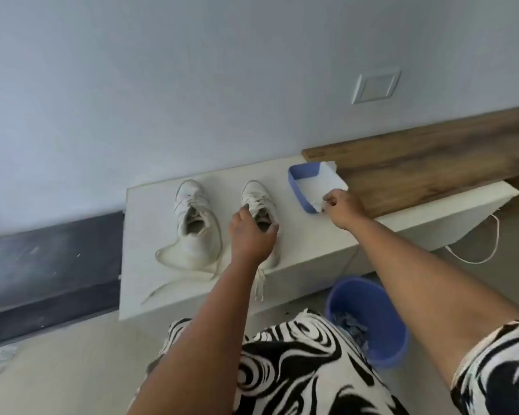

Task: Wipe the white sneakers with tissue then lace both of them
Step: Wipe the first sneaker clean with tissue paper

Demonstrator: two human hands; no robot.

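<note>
**Tissue grab w/ one hand, shoe held w/ the other**

Two white sneakers sit side by side on a white bench (pixel 312 235), toes to the wall: left sneaker (pixel 192 217) untouched, laces trailing loose over the front edge. Left hand (pixel 250 235) clamps the right sneaker (pixel 256 196) at its collar, fingers curled around the opening. Right hand (pixel 340 206) pinches a tissue (pixel 319 205) at the near corner of the blue tissue box (pixel 300 190), fingertips pressed together.

Risks, my read: box looks light, so a one-handed pull could drag it along or tear the sheet. Dangling laces could snag and tug the sneaker off the edge. Blue bin (pixel 369 319) stands below for waste.
</note>
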